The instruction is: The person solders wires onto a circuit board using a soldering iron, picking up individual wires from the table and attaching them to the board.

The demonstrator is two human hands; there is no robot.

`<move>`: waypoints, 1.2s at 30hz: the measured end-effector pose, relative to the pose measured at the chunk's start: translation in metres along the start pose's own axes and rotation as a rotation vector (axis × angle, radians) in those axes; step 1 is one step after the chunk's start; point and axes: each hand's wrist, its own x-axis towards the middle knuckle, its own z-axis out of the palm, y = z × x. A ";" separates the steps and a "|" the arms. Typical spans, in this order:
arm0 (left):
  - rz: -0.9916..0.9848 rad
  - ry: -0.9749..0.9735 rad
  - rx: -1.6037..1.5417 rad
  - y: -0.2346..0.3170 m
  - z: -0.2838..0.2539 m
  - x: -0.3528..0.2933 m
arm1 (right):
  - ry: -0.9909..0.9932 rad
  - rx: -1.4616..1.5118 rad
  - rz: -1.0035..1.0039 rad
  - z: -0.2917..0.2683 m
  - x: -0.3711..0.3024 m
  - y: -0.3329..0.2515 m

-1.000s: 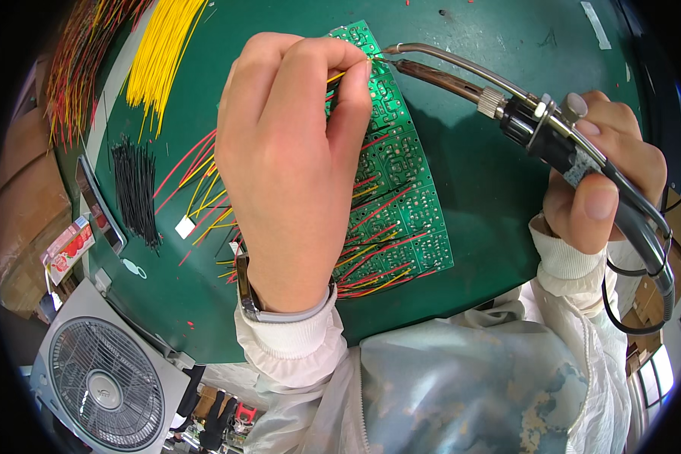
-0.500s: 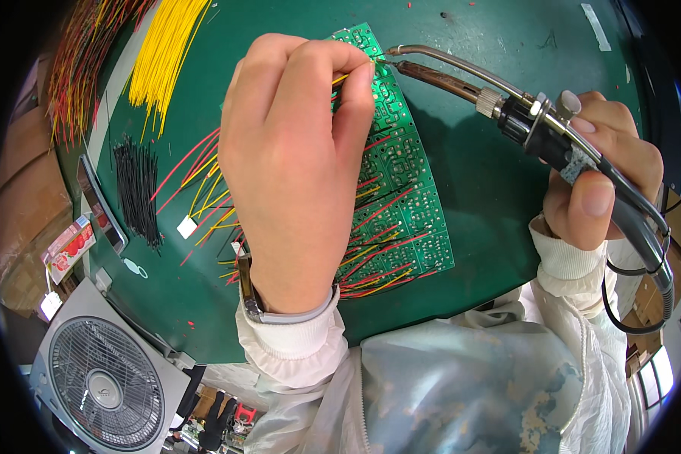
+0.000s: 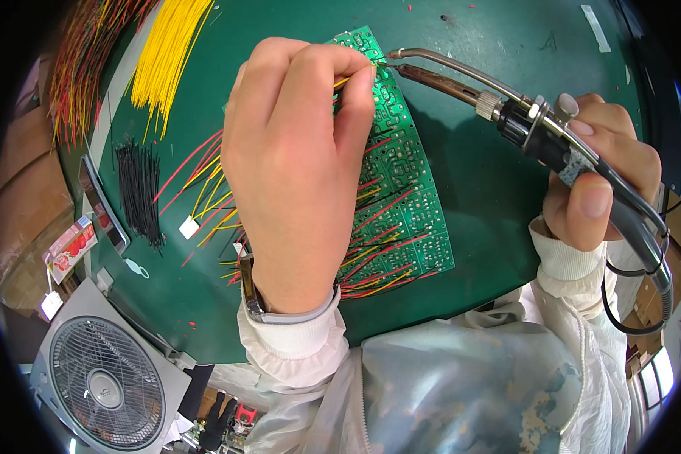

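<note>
My left hand (image 3: 295, 144) is closed in a pinch over the upper part of a green circuit board (image 3: 401, 155), with a yellow wire (image 3: 341, 82) between thumb and forefinger. My right hand (image 3: 609, 163) grips a soldering iron (image 3: 533, 129) with a thin metal feed tube (image 3: 461, 68) fixed along it. The iron's tip meets the board right beside my left fingertips. Red, yellow and black wires (image 3: 382, 250) stick out from the lower part of the board and pass under my left hand. The exact joint at the tip is too small to make out.
Bundles of yellow wires (image 3: 170, 57), red wires (image 3: 91, 68) and black wires (image 3: 138, 193) lie on the left of the green table (image 3: 492, 227). A phone (image 3: 103, 204) and a drink carton (image 3: 71, 244) are at its left edge, with a grey fan (image 3: 106, 378) below. The iron's cable (image 3: 620, 325) loops at right.
Almost nothing differs. Both hands keep their hold, and the iron's tip stays at the same spot; the view has shifted very slightly.
</note>
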 end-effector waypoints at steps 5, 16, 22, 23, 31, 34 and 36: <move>-0.008 -0.001 -0.009 0.001 -0.002 0.001 | 0.065 -0.015 0.031 0.002 0.003 -0.004; -0.044 -0.070 0.038 0.011 -0.016 0.008 | 0.151 0.136 -0.112 0.005 0.006 0.004; -0.061 -0.142 0.217 -0.017 -0.061 0.040 | 0.178 0.093 -0.011 0.000 0.006 0.002; -0.062 -0.180 0.259 -0.028 -0.065 0.052 | 0.183 0.089 0.004 -0.001 0.005 0.003; -0.158 -0.146 0.225 -0.105 -0.045 0.073 | 0.146 0.078 0.031 0.000 0.012 -0.009; -0.218 -0.117 0.156 -0.104 -0.042 0.076 | 0.173 0.077 0.032 -0.001 0.011 -0.007; -0.242 -0.124 0.155 -0.104 -0.044 0.077 | 0.181 0.065 0.032 -0.001 0.010 -0.006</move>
